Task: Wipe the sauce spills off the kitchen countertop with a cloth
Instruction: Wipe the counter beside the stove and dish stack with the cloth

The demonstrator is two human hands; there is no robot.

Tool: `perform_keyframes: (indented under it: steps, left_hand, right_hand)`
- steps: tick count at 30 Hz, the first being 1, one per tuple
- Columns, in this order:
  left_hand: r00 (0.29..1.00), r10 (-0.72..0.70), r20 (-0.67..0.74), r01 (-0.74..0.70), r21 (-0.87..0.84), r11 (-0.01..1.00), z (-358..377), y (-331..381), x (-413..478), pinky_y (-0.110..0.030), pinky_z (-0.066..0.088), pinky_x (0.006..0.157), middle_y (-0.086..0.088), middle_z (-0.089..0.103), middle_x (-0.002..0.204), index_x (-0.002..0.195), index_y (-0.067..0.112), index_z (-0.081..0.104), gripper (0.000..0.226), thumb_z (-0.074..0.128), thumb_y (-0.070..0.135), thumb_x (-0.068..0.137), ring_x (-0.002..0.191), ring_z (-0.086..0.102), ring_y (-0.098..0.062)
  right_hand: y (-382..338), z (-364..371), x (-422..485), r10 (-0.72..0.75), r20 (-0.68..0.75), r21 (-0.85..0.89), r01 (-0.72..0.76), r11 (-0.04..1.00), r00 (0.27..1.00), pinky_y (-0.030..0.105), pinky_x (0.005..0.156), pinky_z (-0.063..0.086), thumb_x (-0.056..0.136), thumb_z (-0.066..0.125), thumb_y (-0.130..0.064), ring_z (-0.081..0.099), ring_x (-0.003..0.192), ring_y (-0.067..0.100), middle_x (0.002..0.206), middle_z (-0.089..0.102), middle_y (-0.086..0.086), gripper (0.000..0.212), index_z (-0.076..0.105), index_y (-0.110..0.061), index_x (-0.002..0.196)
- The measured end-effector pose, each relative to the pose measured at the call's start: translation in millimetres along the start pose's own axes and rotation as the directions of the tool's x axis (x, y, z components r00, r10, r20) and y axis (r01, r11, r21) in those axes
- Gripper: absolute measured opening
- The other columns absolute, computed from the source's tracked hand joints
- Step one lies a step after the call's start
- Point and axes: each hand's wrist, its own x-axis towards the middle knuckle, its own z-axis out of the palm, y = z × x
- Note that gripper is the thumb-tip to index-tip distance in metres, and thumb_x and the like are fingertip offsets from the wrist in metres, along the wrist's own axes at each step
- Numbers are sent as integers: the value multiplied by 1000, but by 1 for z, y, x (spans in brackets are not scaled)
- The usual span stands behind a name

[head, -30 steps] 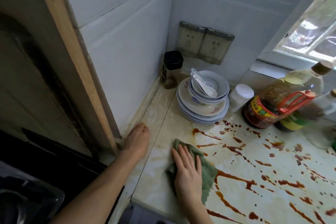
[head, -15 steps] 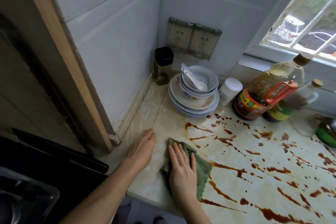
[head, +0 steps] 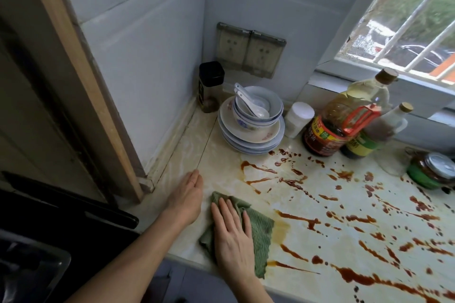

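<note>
Moved: left hand (head: 187,200) has been brought from the door frame onto the countertop (head: 221,165), just beside the cloth (head: 261,233).
Hands: left is laid flat, released, holding nothing; right hand (head: 234,236) is pressed on the cloth, fingers straight.
Cloth: lower centre of the frame, at the counter's near edge, left of the sauce spills (head: 305,219).
Handling: judged soft, light and absorbent; best held under a flat palm at its middle, since bunching is likely.
Count: one cloth, two spoons (head: 248,103), two tall bottles (head: 357,96); the spills are too many to be counted.

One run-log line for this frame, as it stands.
stage: wiping | right hand: flat on green cloth | left hand: resting on countertop | sauce spills: mostly unwiped
</note>
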Motion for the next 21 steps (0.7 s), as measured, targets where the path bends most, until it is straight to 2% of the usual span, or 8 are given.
perform_keyframes:
  steps: [3, 7, 8, 10, 12, 16, 18, 21]
  left_hand:
    - [1000, -2, -8, 2, -6, 1000, 1, 0, -1, -27, 6, 117, -2, -9, 160, 151, 7, 0, 70, 28, -10, 89, 147, -6, -17]
    - [999, -22, 27, 22, 10, 1000, -1, 2, -3, -28, 6, 118, -2, -11, 160, 151, 6, -1, 72, 30, -12, 89, 147, -7, -17]
    - [999, -31, 24, 31, 15, 999, -1, 3, -2, -28, 7, 119, -2, -10, 160, 150, 6, -1, 71, 31, -11, 89, 147, -7, -17]
    - [999, -38, 15, 38, 11, 999, -1, 7, -3, -28, 7, 118, -3, -9, 160, 151, 6, 0, 71, 33, -9, 90, 147, -6, -18]
    - [1000, -28, -13, 29, 19, 999, 2, 9, -4, -28, 5, 118, -4, -8, 160, 151, 9, 1, 72, 34, -8, 89, 147, -6, -19]
    - [998, 44, -38, -41, 70, 997, 9, 21, -3, -28, 2, 118, -6, -6, 160, 151, 10, 2, 74, 36, -4, 88, 147, -6, -20]
    - [999, 49, -19, -47, 85, 995, 12, 28, 0, -30, 2, 119, -6, -5, 160, 151, 9, 2, 73, 37, -2, 88, 147, -5, -21]
    - [999, 33, 4, -33, 78, 996, 13, 31, 3, -31, 3, 120, -5, -8, 160, 151, 9, 0, 74, 33, -7, 87, 147, -5, -20]
  right_hand:
    - [25, -6, -11, 32, 10, -60, -32, 998, 999, 49, 110, 19, 89, 40, -28, 28, 143, 14, 154, 31, -5, 57, 38, -24, 146]
    - [59, -16, -25, 78, -10, -28, -79, 997, 997, 45, 112, 21, 88, 50, -35, 29, 142, 19, 153, 30, -3, 57, 43, -21, 144]
    - [63, -18, -26, 91, -30, 17, -90, 996, 995, 45, 114, 23, 88, 54, -31, 31, 141, 21, 152, 30, -3, 56, 46, -19, 142]
    - [60, -18, -26, 125, -76, 105, -117, 987, 989, 45, 114, 30, 83, 62, -6, 32, 141, 22, 151, 31, -2, 59, 48, -16, 140]
    - [45, -17, -24, 116, -109, 175, -96, 980, 987, 44, 112, 33, 80, 61, 8, 32, 141, 22, 152, 36, 4, 66, 47, -14, 140]
    - [27, -13, -24, -30, -72, 70, 35, 997, 997, 41, 111, 34, 87, 61, -11, 40, 137, 20, 147, 44, 2, 49, 54, -17, 135]
    - [37, -16, -28, -32, -33, 1, 32, 999, 999, 44, 111, 24, 87, 61, -22, 40, 137, 15, 148, 43, -3, 52, 51, -23, 138]
    - [67, -26, -43, 29, -42, -50, -31, 998, 999, 48, 108, 22, 85, 56, -29, 43, 134, 13, 147, 43, -6, 53, 52, -24, 137]
